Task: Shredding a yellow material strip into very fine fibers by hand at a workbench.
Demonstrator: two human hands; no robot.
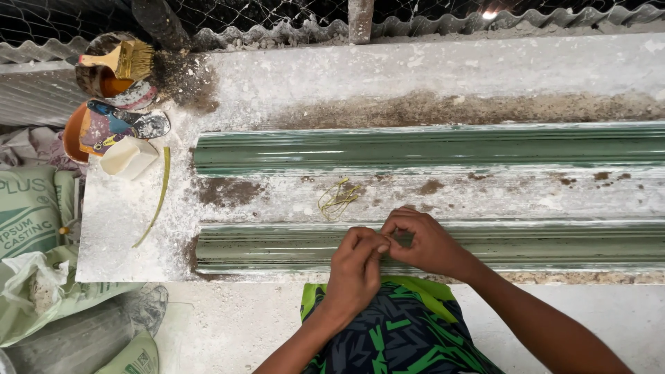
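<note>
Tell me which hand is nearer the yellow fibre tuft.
Left. The left hand sits just below the fibre tuft, slightly to its right; the right hand is farther right.

We have one view only, from a head-worn camera looking steeply down, close over the white dusty bench (429, 69), facing the wire-mesh fence (277, 14) beyond.

A pale green sack (28, 208) with darker green printing lies at the far left edge, beside the white work slab (111, 228). Below it a crumpled pale plastic bag (34, 291) slumps against a grey sack (83, 332), its mouth open. At the bottom, the corner of another green printed sack (135, 357) shows, partly cut off by the picture's edge.
</note>
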